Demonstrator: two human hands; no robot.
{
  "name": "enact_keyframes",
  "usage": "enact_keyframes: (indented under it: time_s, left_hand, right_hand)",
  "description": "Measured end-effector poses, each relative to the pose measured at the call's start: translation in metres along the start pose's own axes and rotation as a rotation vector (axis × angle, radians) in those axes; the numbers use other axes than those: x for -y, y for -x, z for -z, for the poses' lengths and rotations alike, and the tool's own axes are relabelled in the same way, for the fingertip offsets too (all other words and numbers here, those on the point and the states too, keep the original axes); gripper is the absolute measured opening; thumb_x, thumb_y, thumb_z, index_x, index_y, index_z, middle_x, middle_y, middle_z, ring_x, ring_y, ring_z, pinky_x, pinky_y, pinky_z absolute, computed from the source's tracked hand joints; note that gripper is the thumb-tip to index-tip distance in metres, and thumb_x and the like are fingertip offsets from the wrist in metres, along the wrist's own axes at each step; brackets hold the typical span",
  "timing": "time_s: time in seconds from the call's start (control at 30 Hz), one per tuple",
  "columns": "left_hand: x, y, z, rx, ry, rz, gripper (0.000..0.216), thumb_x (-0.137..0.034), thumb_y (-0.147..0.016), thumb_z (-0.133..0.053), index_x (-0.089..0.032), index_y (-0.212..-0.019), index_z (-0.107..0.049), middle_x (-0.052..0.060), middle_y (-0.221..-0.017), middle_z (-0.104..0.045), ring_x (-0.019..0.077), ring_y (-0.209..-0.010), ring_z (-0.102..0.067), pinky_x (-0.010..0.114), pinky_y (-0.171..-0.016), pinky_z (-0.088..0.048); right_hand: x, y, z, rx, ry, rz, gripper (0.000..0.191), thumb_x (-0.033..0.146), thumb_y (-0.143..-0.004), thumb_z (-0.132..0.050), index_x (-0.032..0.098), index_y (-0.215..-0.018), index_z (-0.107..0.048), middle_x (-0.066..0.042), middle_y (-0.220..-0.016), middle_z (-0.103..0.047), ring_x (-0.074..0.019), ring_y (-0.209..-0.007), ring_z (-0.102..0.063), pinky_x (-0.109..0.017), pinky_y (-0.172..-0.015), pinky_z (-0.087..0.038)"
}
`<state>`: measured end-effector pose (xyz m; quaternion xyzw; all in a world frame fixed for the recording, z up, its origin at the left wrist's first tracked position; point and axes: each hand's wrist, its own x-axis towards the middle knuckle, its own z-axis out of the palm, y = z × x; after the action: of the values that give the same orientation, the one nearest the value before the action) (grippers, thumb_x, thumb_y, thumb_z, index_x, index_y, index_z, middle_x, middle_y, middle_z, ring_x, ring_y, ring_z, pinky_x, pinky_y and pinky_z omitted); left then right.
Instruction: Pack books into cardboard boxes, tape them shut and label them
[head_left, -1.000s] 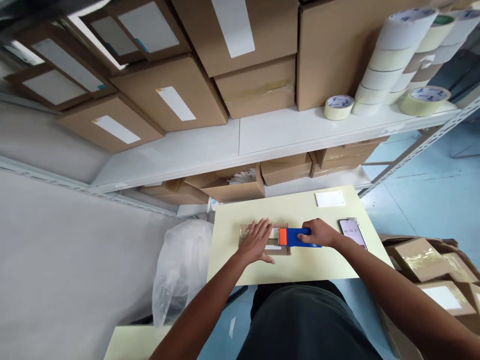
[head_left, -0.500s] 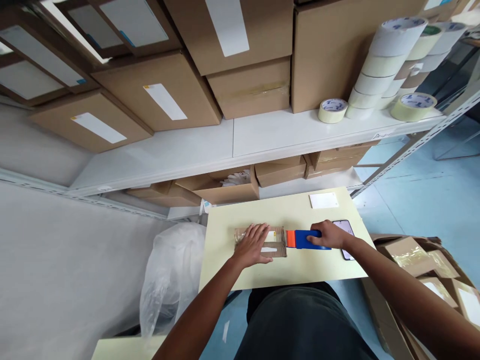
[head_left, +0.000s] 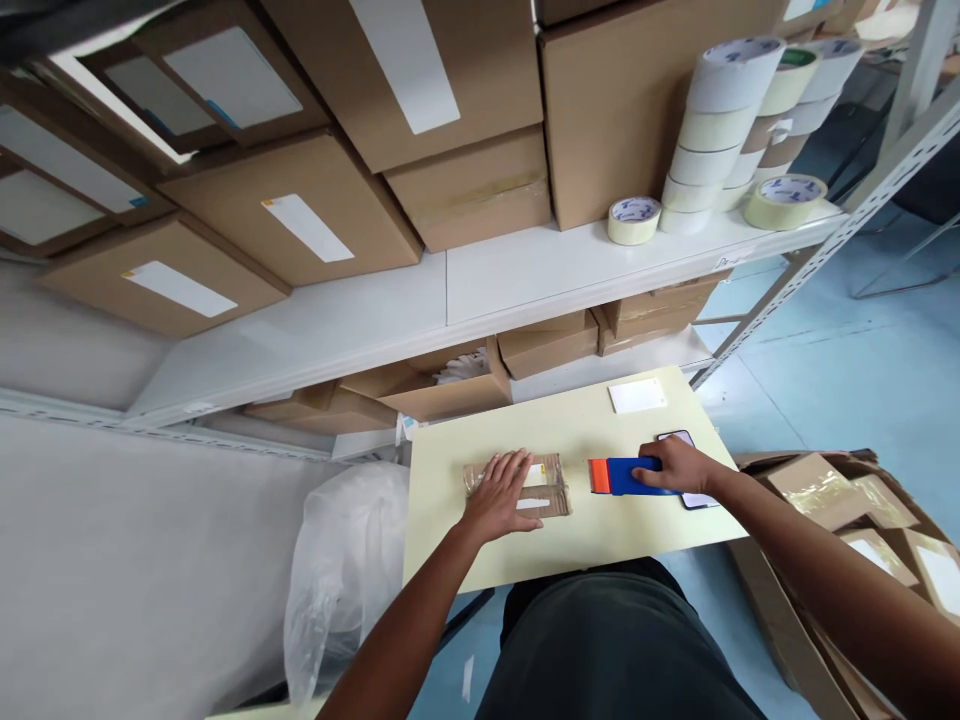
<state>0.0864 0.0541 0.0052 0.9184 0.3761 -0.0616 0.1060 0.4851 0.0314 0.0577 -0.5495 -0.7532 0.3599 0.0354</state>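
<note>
Resting hand: the left hand (head_left: 501, 495) lies open and flat across the brown parcel (head_left: 556, 482), fingers spread.
Gripping hand: the right hand (head_left: 671, 466) is closed around the blue part of a blue-and-orange tool (head_left: 624, 476).
Parcel: on the desk (head_left: 480, 562), to the left of the right hand; its long axis runs left to right.
Gap: the tool's orange end faces the parcel's right end, near but apart, roughly in line with that axis; the left hand is nearer, touching it.
Tool height: resting or raised, I can't tell from above.
Phone: the phone (head_left: 699, 501) is partly hidden by the right hand.
</note>
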Motion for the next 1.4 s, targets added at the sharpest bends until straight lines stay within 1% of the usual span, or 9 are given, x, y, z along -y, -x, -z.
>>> enact_keyframes:
  time_s: [0.2, 0.33, 0.57, 0.67, 0.77, 0.97, 1.13, 1.23, 1.4]
  left_hand:
    - [0.001, 0.001, -0.002, 0.006, -0.021, -0.006, 0.123, -0.085, -0.074, -0.057, -0.017, -0.164, -0.007, 0.018, -0.168, -0.022, 0.0362, -0.154, -0.022, 0.054, -0.125, -0.011]
    - [0.003, 0.001, -0.003, 0.002, -0.038, -0.006, 0.124, -0.086, -0.073, -0.057, -0.017, -0.164, -0.008, 0.018, -0.168, -0.022, 0.0367, -0.153, -0.023, 0.055, -0.125, -0.012]
    - [0.004, 0.002, -0.003, -0.031, -0.063, -0.017, 0.123, -0.086, -0.073, -0.057, -0.017, -0.163, -0.009, 0.018, -0.167, -0.024, 0.0374, -0.152, -0.026, 0.056, -0.124, -0.016]
    - [0.0, 0.004, -0.005, -0.045, -0.051, 0.005, 0.123, -0.086, -0.073, -0.058, -0.018, -0.163, -0.009, 0.019, -0.167, -0.024, 0.0376, -0.152, -0.025, 0.057, -0.124, -0.016]
    - [-0.005, 0.006, -0.009, -0.053, -0.041, 0.038, 0.123, -0.085, -0.072, -0.06, -0.019, -0.163, -0.011, 0.019, -0.168, -0.021, 0.0381, -0.153, -0.023, 0.057, -0.124, -0.015]
    - [-0.012, 0.01, -0.014, -0.077, -0.038, 0.087, 0.119, -0.085, -0.073, -0.06, -0.021, -0.163, -0.014, 0.019, -0.167, -0.022, 0.0391, -0.152, -0.025, 0.059, -0.123, -0.017]
    - [-0.014, 0.013, -0.014, -0.079, -0.035, 0.087, 0.115, -0.083, -0.076, -0.058, -0.021, -0.163, -0.015, 0.018, -0.168, -0.022, 0.0379, -0.152, -0.024, 0.058, -0.123, -0.016]
    - [-0.015, 0.014, -0.013, -0.084, -0.021, 0.093, 0.114, -0.081, -0.077, -0.059, -0.021, -0.163, -0.016, 0.017, -0.168, -0.022, 0.0377, -0.152, -0.023, 0.058, -0.123, -0.015]
    - [-0.016, 0.015, -0.013, -0.116, -0.001, 0.089, 0.109, -0.077, -0.08, -0.06, -0.02, -0.163, -0.016, 0.017, -0.167, -0.023, 0.0364, -0.152, -0.023, 0.058, -0.123, -0.014]
  right_hand:
    - [0.017, -0.006, -0.013, 0.012, 0.058, -0.096, 0.041, 0.055, -0.09, -0.055, 0.019, -0.081, -0.073, -0.009, -0.075, -0.074, -0.0217, -0.066, -0.066, -0.029, -0.062, -0.041]
    - [0.045, -0.017, -0.014, 0.031, 0.176, -0.182, 0.051, 0.062, -0.089, -0.055, 0.016, -0.09, -0.077, -0.018, -0.088, -0.077, -0.0303, -0.08, -0.072, -0.034, -0.068, -0.048]
    - [0.101, -0.037, -0.035, 0.074, 0.263, -0.254, 0.031, 0.04, -0.086, -0.066, 0.015, -0.101, -0.077, -0.021, -0.104, -0.076, -0.0331, -0.102, -0.072, -0.039, -0.084, -0.052]
    - [0.096, -0.028, -0.047, 0.044, 0.273, -0.28, 0.037, 0.042, -0.095, -0.053, 0.014, -0.105, -0.075, -0.022, -0.104, -0.076, -0.0318, -0.098, -0.073, -0.039, -0.082, -0.051]
    - [0.08, -0.021, -0.06, -0.095, 0.245, -0.362, 0.045, 0.044, -0.102, -0.038, 0.013, -0.114, -0.069, -0.021, -0.106, -0.075, -0.0297, -0.101, -0.071, -0.038, -0.088, -0.048]
    - [0.054, -0.031, -0.097, -0.127, 0.173, -0.463, 0.032, 0.012, -0.093, -0.044, 0.008, -0.119, -0.064, -0.022, -0.106, -0.074, -0.0301, -0.102, -0.07, -0.038, -0.093, -0.044]
    - [0.054, -0.029, -0.11, -0.161, 0.139, -0.47, 0.039, 0.006, -0.092, -0.043, 0.001, -0.127, -0.059, -0.026, -0.111, -0.071, -0.0334, -0.108, -0.068, -0.041, -0.094, -0.047]
    - [0.07, -0.022, -0.116, -0.285, 0.071, -0.379, 0.042, 0.022, -0.099, -0.043, 0.005, -0.136, -0.055, -0.025, -0.128, -0.066, -0.0352, -0.122, -0.061, -0.047, -0.104, -0.045]
    - [0.111, -0.028, -0.162, -0.518, -0.421, 0.033, 0.07, 0.036, -0.097, -0.052, 0.018, -0.16, -0.026, -0.018, -0.155, -0.047, -0.0307, -0.142, -0.048, -0.051, -0.113, -0.045]
